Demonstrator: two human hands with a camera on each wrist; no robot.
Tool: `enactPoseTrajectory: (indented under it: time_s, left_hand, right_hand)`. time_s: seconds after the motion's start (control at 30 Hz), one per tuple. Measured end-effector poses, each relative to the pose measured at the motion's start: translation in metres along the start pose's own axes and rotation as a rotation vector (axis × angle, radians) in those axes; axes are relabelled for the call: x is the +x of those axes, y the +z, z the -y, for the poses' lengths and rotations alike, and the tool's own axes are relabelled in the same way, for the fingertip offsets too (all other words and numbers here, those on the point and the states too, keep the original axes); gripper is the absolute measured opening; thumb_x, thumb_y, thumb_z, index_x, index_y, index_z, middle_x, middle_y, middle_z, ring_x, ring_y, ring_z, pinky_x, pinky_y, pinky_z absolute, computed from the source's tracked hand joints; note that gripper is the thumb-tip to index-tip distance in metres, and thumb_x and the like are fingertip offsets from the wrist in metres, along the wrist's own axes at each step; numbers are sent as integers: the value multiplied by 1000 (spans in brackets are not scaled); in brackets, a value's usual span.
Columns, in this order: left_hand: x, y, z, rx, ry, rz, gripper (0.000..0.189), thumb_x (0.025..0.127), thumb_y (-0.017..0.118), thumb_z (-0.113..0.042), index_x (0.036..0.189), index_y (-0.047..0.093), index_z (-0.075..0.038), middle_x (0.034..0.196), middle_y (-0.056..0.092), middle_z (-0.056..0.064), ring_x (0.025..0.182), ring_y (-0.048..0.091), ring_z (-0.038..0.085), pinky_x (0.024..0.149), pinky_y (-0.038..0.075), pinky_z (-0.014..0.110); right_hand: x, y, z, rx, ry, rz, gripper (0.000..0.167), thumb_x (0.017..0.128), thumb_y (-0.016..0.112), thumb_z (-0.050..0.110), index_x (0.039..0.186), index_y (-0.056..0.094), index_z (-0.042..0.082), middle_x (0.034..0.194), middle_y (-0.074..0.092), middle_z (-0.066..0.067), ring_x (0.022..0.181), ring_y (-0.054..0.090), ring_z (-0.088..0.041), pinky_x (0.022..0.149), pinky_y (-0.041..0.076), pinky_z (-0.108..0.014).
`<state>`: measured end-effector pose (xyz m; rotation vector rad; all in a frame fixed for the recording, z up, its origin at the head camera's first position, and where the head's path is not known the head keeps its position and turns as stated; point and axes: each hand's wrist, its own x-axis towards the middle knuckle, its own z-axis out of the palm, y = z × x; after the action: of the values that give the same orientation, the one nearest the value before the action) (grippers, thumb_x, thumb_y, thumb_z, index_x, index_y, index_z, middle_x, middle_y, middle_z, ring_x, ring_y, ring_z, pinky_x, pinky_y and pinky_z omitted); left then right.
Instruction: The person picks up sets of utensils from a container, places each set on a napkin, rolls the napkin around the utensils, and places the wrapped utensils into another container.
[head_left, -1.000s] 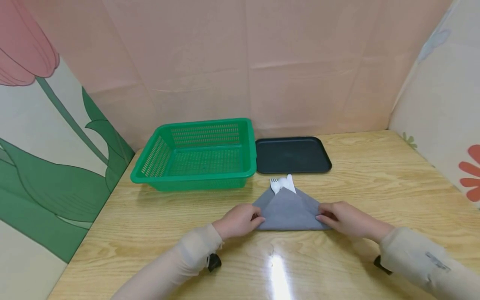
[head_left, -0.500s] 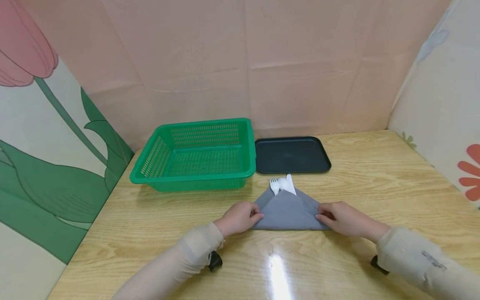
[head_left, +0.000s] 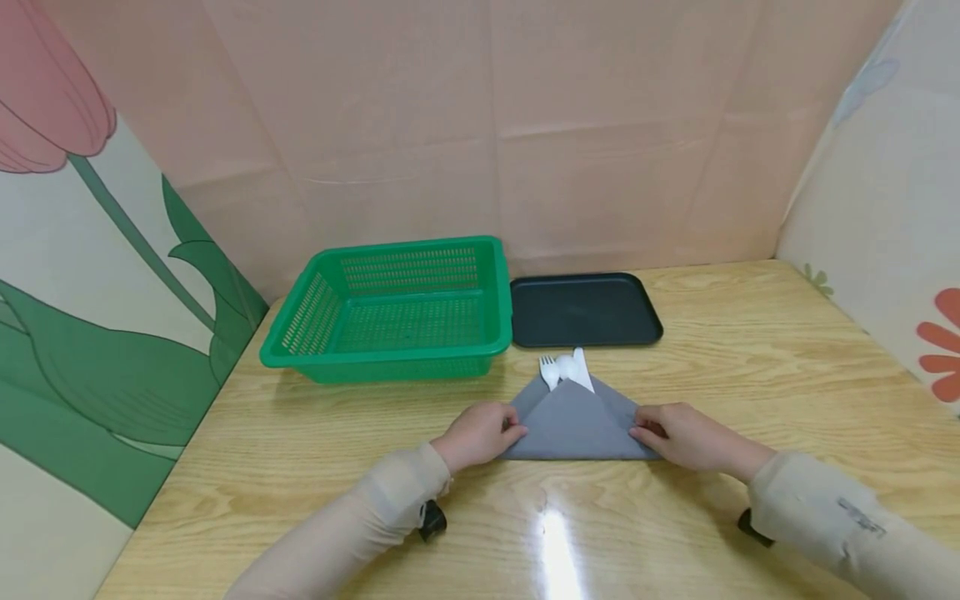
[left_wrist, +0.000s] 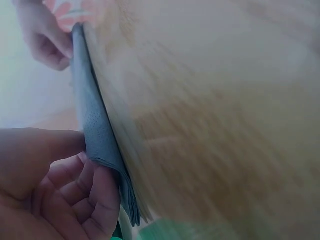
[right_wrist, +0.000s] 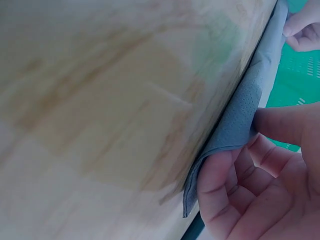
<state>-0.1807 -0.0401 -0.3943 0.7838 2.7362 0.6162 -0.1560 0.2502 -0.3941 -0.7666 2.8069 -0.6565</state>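
Observation:
A grey napkin (head_left: 567, 429) lies folded into a triangle on the table, its peak pointing away from me. From the fold stick out a white plastic fork (head_left: 550, 371), a white spoon (head_left: 566, 365) and a white knife (head_left: 582, 368); their lower parts are hidden inside. My left hand (head_left: 482, 433) pinches the napkin's left corner between thumb and fingers, as the left wrist view also shows. At the opposite corner my right hand (head_left: 681, 435) pinches the cloth-like layers the same way, thumb on top in the right wrist view.
Behind and left of the napkin stands a green plastic basket (head_left: 405, 360) with slotted walls. A black tray (head_left: 585, 310) lies flat beside it, just beyond the cutlery tips. The wooden table (head_left: 780, 358) meets walls at the back and sides.
Almost nothing differs. My left hand has shifted very slightly at its corner, and the napkin's peak sits marginally lower against the cutlery than a second ago.

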Motion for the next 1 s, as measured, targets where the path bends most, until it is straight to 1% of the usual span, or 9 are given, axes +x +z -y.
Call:
enactPoseTrajectory:
  time_s: [0.1, 0.3, 0.4, 0.63, 0.83, 1.0]
  left_hand:
    - [0, 0, 0, 19, 2, -2, 24, 92, 58, -25, 72, 61, -12, 63, 54, -4, 58, 45, 7, 59, 39, 19]
    - [0, 0, -2, 65, 3, -14, 23, 92, 58, -26, 74, 63, -12, 68, 62, -1, 60, 49, 7, 60, 41, 20]
    - [0, 0, -2, 84, 2, -19, 23, 92, 58, -27, 75, 63, -13, 69, 63, -1, 61, 50, 7, 60, 42, 20]
    - [1, 2, -4, 155, -11, -33, 27, 93, 57, -29, 70, 59, -14, 65, 59, -3, 58, 48, 8, 57, 41, 21]
    - [1, 3, -4, 177, -16, -29, 31, 93, 56, -30, 66, 53, -14, 61, 52, -4, 56, 45, 8, 53, 37, 21]
    - [1, 4, -3, 191, -4, -41, 32, 93, 56, -30, 65, 51, -15, 60, 52, -4, 55, 45, 7, 51, 37, 21]
  right_hand:
    - [1, -1, 0, -3, 8, 9, 15, 91, 58, 16, 76, 55, 14, 61, 41, 10, 54, 34, 3, 50, 30, -17]
    - [2, -1, 2, 4, 41, 37, 16, 91, 57, 16, 76, 54, 14, 61, 42, 9, 54, 35, 1, 50, 31, -18]
    - [2, 0, 2, -4, 54, 43, 15, 91, 58, 16, 76, 55, 14, 61, 43, 9, 54, 35, 0, 50, 31, -18]
    - [3, 1, 4, -40, 70, 38, 15, 90, 58, 17, 76, 54, 14, 61, 42, 8, 54, 35, -1, 50, 30, -18]
    - [3, 0, 7, -55, 76, 36, 15, 90, 58, 16, 76, 54, 15, 61, 43, 8, 54, 36, -1, 51, 31, -18]
    - [3, 0, 7, -48, 87, 45, 15, 91, 56, 16, 76, 54, 15, 60, 43, 8, 54, 37, -1, 51, 32, -18]
